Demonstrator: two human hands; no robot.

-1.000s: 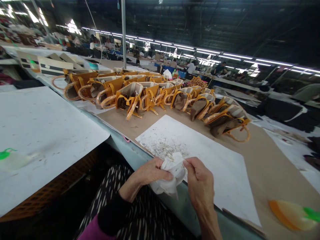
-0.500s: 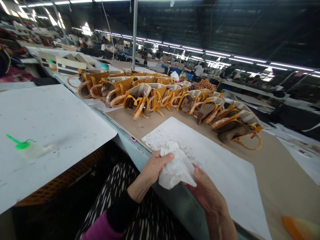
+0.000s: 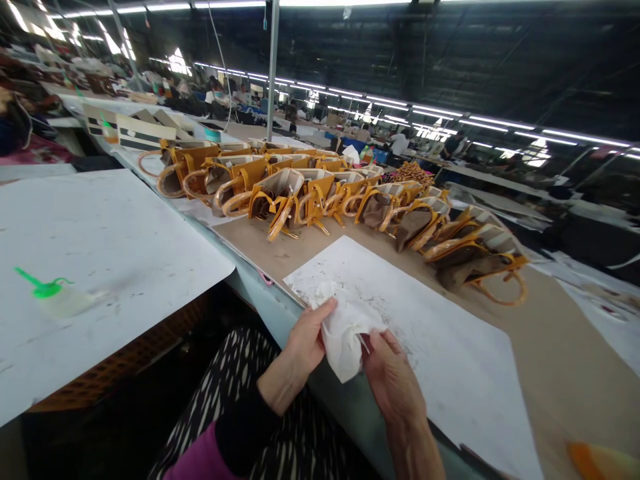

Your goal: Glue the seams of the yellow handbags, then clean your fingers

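Note:
A crumpled white cloth (image 3: 345,337) is held between both hands over the near edge of the table. My left hand (image 3: 305,340) grips its left side, thumb on top. On the right side, my right hand (image 3: 393,370) pinches the cloth with thumb and fingers; some fingertips are hidden beneath it. Behind and under the cloth lies a white paper sheet (image 3: 445,347), smudged with dark marks near its left corner.
Yellow-brown handbags (image 3: 280,197) with ring handles stand in rows across the table's brown covering (image 3: 565,333). To the left, a bottle with a green nozzle (image 3: 47,290) lies on another white-topped table (image 3: 125,240). People work far behind.
My right hand has moved left and up, closer to my left hand, and has shifted its hold. The cloth's free corner now hangs down between the hands instead of pointing right.

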